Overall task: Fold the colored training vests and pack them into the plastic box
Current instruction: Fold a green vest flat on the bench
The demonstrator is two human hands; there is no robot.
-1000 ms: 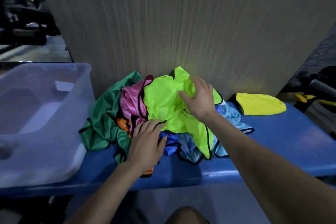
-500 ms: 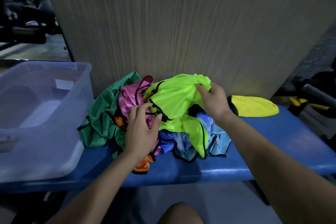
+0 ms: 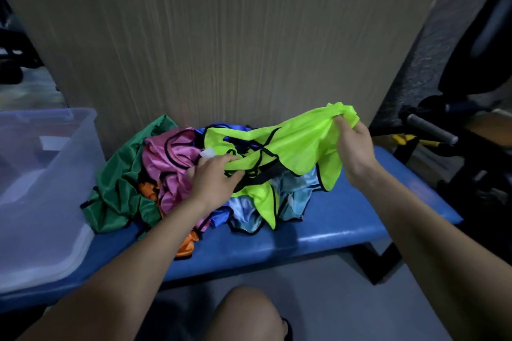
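A neon green vest [image 3: 293,144] with black trim is stretched above a heap of vests on the blue bench [image 3: 346,219]. My right hand [image 3: 353,147] grips its raised right end. My left hand [image 3: 213,177] pinches its lower left edge near the pile's middle. Under it lie a dark green vest [image 3: 122,183], a pink vest [image 3: 169,163], an orange vest [image 3: 187,245] and light blue vests [image 3: 293,199]. The clear plastic box [image 3: 47,174] stands at the bench's left end, open at the top.
A tall wood-grain panel [image 3: 221,44] rises right behind the bench. Dark equipment with a grey handle [image 3: 430,129] stands to the right. My bare knee [image 3: 243,313] is below the bench's front edge.
My right hand has pulled the neon green vest up and to the right, spreading it out. My left hand moved from the pile onto the vest's left edge. The yellow vest is hidden from view.
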